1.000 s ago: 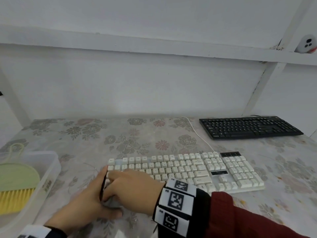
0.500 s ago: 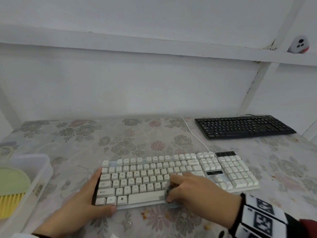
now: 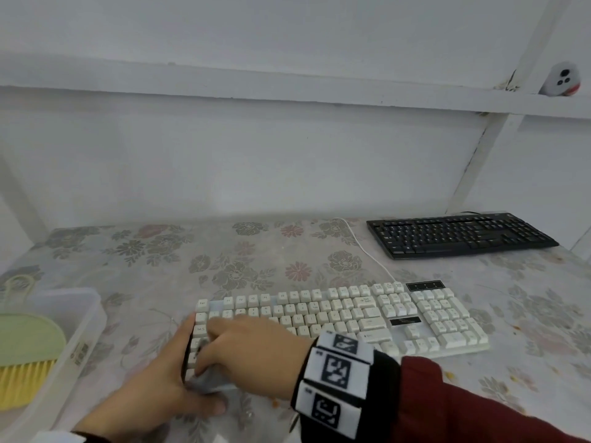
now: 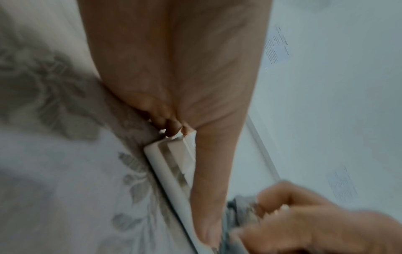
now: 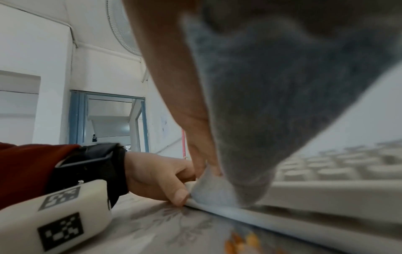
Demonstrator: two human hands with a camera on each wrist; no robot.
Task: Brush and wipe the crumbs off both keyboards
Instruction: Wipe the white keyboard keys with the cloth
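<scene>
R hand [image 3: 252, 356] clamps grey cloth [image 5: 272, 106] on white keyboard [image 3: 399, 318]; L hand [image 3: 153, 391] grips its corner. Risk: crumbs [image 5: 241, 242] smear across bench [image 3: 224, 257].

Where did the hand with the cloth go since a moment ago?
The right hand slid the grey cloth from the middle keys back to the left end of the white keyboard. The left hand still holds that end, and the black keyboard stayed put.
</scene>
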